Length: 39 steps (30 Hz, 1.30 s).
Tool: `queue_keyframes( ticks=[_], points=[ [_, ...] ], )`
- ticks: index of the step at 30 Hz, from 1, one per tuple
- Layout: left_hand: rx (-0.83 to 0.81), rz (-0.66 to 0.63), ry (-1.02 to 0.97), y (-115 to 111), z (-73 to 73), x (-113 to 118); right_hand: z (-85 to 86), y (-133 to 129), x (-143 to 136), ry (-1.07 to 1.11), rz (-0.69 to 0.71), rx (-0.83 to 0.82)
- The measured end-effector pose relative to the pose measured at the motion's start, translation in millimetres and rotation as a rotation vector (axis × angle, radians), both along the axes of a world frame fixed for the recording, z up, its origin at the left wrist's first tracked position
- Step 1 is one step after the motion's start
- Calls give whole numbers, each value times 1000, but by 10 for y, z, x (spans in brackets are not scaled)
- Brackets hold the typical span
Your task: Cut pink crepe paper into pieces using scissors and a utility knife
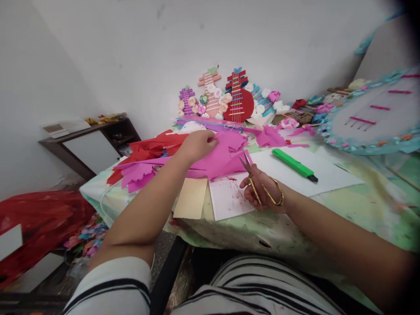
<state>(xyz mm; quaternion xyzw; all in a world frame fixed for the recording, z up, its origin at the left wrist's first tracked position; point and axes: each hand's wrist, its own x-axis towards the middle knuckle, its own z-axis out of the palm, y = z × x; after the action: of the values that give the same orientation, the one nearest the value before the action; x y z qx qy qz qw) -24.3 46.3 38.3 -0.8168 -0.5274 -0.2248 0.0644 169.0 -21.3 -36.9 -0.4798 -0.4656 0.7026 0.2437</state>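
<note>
My left hand [199,145] is closed, its fingertips pinching the upper part of a pink crepe paper sheet [218,159]. Gold-handled scissors [252,179] are in my right hand [262,188], with fingers around the handles and the blades slightly apart, pointing up beside the pink paper's right edge. Beneath the scissors lies a white sheet with red marks [226,203], and left of it a yellowish paper square [192,199]. Red crepe paper [147,151] lies behind my left forearm.
A green cutter [293,164] lies on white paper [334,177] at the right. Decorated instrument-shaped crafts [239,103] stand against the wall. A large blue-edged craft [370,113] is at the far right. A dark shelf [98,144] and a red plastic bag [42,223] are at the left.
</note>
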Motion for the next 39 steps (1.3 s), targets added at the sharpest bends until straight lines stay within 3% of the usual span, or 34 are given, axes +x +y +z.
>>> queue_keyframes(
  ticks=[9,24,33,39],
  points=[
    [33,-53,13,-164,97,94,-131,135,39,8,93,19],
    [49,-89,73,-399,207,186,3,52,7,46,67,97],
    [30,-45,56,-376,199,124,-48,24,-12,31,-41,239],
    [28,-1,30,-244,183,61,-51,-26,6,60,-15,183]
  ],
)
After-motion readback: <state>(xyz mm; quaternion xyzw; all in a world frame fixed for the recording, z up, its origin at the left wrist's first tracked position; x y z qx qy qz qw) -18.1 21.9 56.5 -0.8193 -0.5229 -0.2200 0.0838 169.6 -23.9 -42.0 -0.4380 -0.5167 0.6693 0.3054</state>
